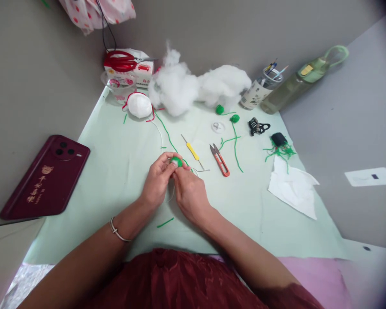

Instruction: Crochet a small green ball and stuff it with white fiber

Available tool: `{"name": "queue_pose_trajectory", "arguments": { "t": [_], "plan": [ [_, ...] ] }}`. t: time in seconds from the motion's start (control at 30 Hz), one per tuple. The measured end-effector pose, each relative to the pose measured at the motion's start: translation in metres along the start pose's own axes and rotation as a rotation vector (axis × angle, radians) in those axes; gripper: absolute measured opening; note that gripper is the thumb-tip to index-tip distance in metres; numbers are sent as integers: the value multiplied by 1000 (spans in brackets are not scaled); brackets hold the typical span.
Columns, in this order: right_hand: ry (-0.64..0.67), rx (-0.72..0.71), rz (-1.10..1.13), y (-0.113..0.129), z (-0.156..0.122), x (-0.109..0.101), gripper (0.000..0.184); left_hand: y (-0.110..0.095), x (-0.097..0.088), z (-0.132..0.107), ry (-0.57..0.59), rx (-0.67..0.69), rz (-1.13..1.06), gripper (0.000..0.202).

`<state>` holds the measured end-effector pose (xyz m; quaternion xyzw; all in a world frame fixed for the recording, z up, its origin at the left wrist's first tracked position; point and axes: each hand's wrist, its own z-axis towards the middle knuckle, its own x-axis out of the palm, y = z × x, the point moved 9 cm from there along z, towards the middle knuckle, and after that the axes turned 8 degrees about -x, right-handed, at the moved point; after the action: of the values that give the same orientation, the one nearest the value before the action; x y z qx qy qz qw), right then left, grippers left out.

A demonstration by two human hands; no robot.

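My left hand [156, 178] holds a small green crocheted piece [177, 161], thumb and fingers closed around it. A bit of white shows at its front edge. My right hand [192, 192] is closed, its fingertips pressed against the same piece from the right; whether they also pinch something small is hidden. Green yarn [167, 135] and thin white thread run from near the hands. Just beyond lies a yellow-handled crochet hook [192, 151]. Red-handled thread snips [220, 160] rest to the right, close to a thin needle-like piece [201, 170].
White stuffing [176, 88] is heaped at the back. Two small green balls [220, 110], a hair claw [258, 126] and a black-and-green yarn piece [278, 140] lie right. A cup of pens [255, 95] and bottle [292, 88] stand behind. A phone [48, 176] lies left; red scissors [122, 61] sit back left.
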<state>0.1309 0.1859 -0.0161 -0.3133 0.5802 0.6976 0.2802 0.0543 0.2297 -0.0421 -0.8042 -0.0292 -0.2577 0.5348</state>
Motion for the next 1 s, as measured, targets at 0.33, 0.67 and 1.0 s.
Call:
{"name": "queue_pose_trajectory", "arguments": {
  "t": [0.33,0.67,1.0],
  "plan": [
    [-297,2,-26,-35,22,-77,22,-31,-16,1,-17,196,76,24],
    [-39,188,-336,-87,44,-48,26,-33,1,-10,-2,222,337,10],
    [-113,181,531,-54,17,-64,10,-27,-5,-6,-38,196,306,19]
  ]
}}
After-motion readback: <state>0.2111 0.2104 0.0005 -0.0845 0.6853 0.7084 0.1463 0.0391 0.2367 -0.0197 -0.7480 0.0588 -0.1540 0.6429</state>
